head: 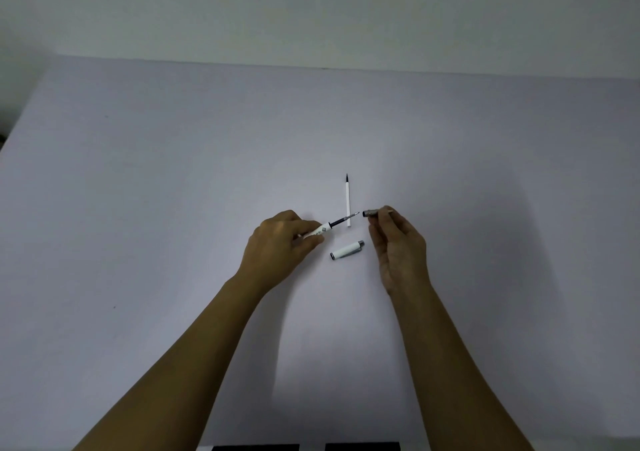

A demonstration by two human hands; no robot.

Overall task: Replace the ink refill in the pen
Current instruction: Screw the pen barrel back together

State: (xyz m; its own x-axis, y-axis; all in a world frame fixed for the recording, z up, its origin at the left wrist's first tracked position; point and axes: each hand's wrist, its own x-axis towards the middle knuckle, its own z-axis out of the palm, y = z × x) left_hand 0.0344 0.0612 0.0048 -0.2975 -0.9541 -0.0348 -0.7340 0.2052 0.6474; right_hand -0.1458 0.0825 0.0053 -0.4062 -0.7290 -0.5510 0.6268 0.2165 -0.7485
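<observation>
While we look down from the head camera, we see both bare forearms reaching out over a plain pale bench [173,190]. Our left hand [277,246] is curled around the white pen barrel [317,231], its fingers [311,241] closed snugly on the rear part, so that the barrel points up and to the right. A dark ink refill [344,219] sticks out of the barrel's open front end, its metal point aimed at the right hand. Our right hand [398,249] is raised with the palm turned inward, and its fingers [381,218] pinch a small grey tip piece [370,213], held just beside the refill's point but apart from it. A second refill [348,204], white with a dark tip, lies on the bench just beyond the hands, pointing away from us. The white pen cap [347,250] with its grey end lies on the bench between the two hands, touching neither.
</observation>
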